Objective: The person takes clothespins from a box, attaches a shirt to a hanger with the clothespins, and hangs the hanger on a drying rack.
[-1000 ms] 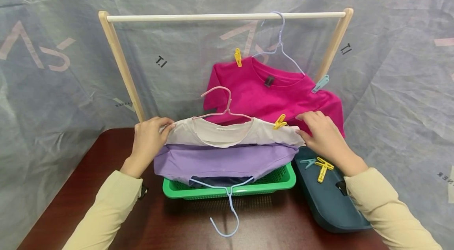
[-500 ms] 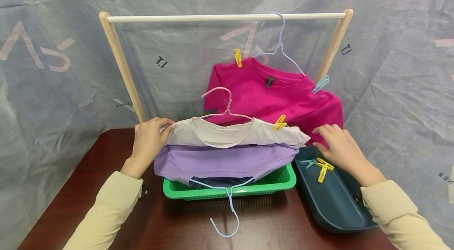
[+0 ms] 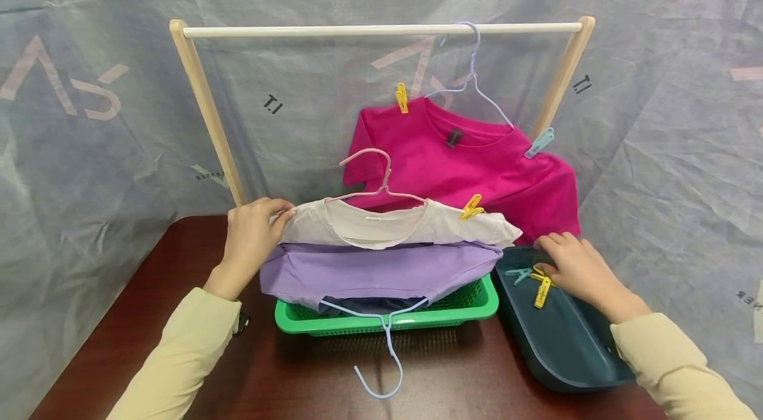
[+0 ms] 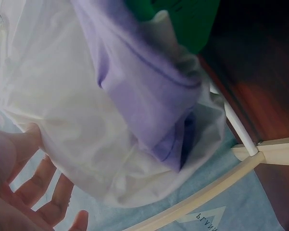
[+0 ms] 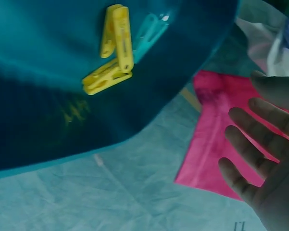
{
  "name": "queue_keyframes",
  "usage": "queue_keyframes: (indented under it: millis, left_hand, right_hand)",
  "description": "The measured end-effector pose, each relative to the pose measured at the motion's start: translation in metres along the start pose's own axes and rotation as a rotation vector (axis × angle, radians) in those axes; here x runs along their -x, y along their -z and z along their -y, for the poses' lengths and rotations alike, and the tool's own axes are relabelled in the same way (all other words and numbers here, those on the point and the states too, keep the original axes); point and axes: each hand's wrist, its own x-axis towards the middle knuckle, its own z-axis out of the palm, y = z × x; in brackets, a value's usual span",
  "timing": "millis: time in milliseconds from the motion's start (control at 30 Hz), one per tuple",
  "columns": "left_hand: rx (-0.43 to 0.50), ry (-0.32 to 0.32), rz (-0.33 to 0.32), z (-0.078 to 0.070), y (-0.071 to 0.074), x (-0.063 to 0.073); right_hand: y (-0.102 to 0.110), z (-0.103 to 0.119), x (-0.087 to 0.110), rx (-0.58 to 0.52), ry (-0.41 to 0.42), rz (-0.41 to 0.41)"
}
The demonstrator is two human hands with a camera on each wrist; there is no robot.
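Observation:
My left hand pinches the left shoulder end of a white T-shirt, thumb at its edge in the left wrist view. A pink hanger is inside the shirt's neckline, and a yellow clothespin is clipped on its right shoulder. Over the far end of a dark blue tray, my right hand holds nothing, its fingers spread in the right wrist view. Near its fingertips in the tray lie yellow clothespins and a teal clothespin.
A green basket bears a purple garment and a blue hanger jutting forward. Behind, a magenta T-shirt hangs by a hanger from the rack's white rail, with a yellow clothespin and a light blue clothespin on its shoulders.
My right hand has let go of the white T-shirt's right sleeve and moved right and down over the tray. The left hand keeps its hold in the same place.

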Motion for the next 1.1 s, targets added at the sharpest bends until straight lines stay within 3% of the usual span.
queue_keyframes:
  millis: [533,1100]
  left_hand:
    - [-0.004,0.003,0.001,0.001,-0.001,0.000]
    - [-0.003,0.007,-0.001,0.002,-0.002,0.000]
  right_hand:
    - [-0.029,-0.014,0.011,0.017,-0.004,0.166]
    - [-0.045,-0.018,0.015,0.018,-0.016,0.259]
